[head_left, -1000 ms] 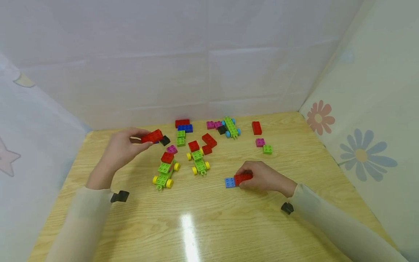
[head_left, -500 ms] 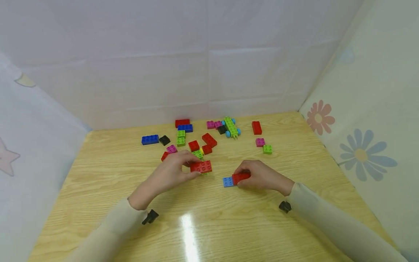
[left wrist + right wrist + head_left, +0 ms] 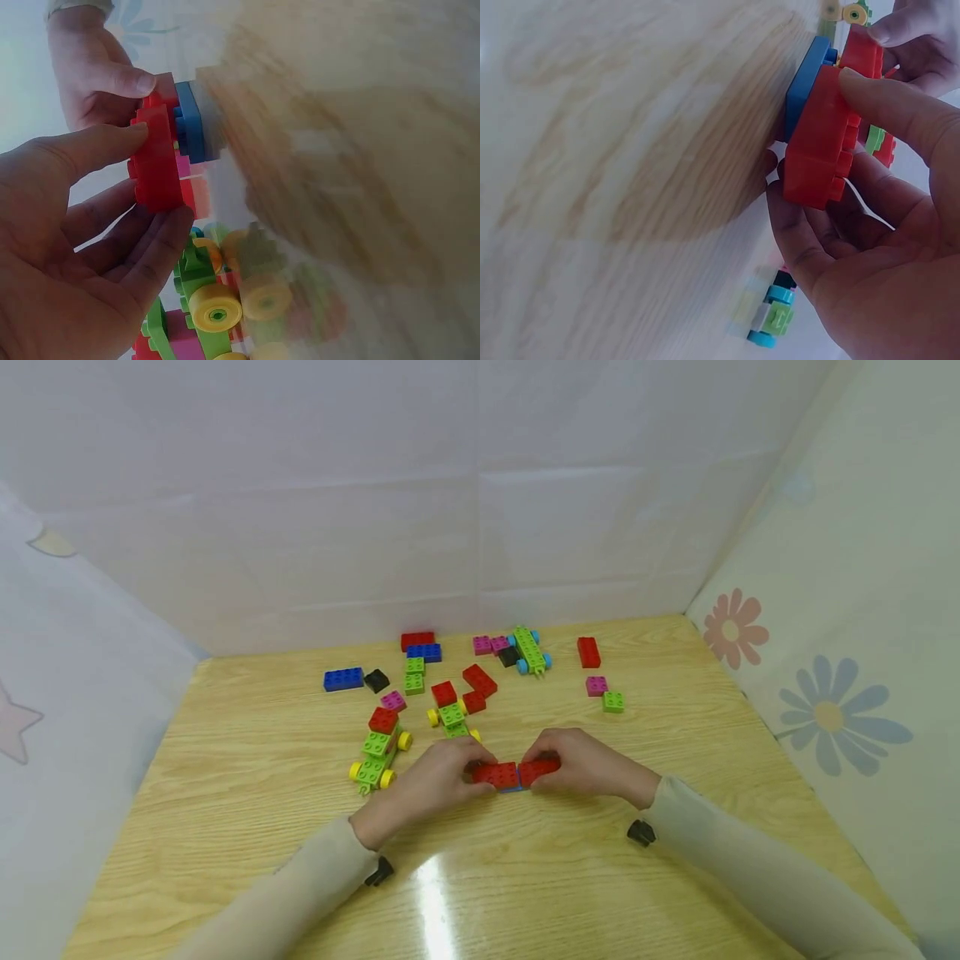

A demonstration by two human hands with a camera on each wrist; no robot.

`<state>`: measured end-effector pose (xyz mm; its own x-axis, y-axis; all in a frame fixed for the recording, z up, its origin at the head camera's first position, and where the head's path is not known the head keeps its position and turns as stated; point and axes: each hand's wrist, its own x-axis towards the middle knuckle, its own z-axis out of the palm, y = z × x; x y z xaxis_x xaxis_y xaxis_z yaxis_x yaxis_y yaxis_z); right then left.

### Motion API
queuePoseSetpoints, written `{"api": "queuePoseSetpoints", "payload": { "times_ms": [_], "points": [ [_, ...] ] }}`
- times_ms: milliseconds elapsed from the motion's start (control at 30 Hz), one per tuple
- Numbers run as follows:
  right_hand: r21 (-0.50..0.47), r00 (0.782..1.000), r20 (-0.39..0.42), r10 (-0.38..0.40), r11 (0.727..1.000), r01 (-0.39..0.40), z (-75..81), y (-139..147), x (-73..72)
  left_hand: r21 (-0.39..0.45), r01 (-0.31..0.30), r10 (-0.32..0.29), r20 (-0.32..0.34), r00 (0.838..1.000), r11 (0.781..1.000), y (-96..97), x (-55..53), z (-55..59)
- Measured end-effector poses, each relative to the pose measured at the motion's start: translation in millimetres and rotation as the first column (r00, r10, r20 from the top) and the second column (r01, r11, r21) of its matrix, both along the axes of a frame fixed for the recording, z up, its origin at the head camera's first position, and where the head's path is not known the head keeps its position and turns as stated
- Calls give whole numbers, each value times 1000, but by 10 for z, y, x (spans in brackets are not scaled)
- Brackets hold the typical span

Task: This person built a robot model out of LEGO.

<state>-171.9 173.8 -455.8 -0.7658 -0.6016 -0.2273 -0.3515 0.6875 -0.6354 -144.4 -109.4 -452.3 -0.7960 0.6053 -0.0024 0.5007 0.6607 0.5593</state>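
Note:
My left hand (image 3: 435, 782) pinches a long red building brick (image 3: 157, 161) between thumb and fingers. It holds the brick just over the studs of a thin blue building plate (image 3: 806, 86); a narrow gap shows between them in the left wrist view. A second red building brick (image 3: 815, 139) sits on the plate's other end, gripped by my right hand (image 3: 588, 764). In the head view the two bricks lie nearly end to end, hiding most of the plate. Left of them stand two green wheeled building-block cars (image 3: 372, 768) with yellow wheels.
Behind my hands lie several loose red, blue, green, pink and black bricks. A green car base (image 3: 530, 652) with blue wheels stands at the back. To the right lie a red brick (image 3: 588, 652), a pink brick (image 3: 597, 686) and a green brick (image 3: 612, 702).
My left hand has carried its red brick from the table's back left across to the blue plate. My right hand has shifted slightly left with the plate and its red brick.

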Motion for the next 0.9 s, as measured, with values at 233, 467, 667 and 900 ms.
{"api": "queuePoseSetpoints", "payload": {
  "times_ms": [233,467,667,900],
  "points": [
    [5,1000,2,-3,1000,3,-3,-48,-3,-13,0,0,8,1000,1000,18,1,-13],
    [-10,1000,-24,-5,1000,5,-4,-134,34,-13,-3,4,34,999,1000,18,15,0],
    [-49,999,-36,-6,999,5,-27,-207,57,-26,15,-15,23,1000,1000,22,9,-10],
    [-35,999,-44,-25,999,23,-16,-257,88,-53,43,-43,-1,999,998,26,2,8]
  ]
}}
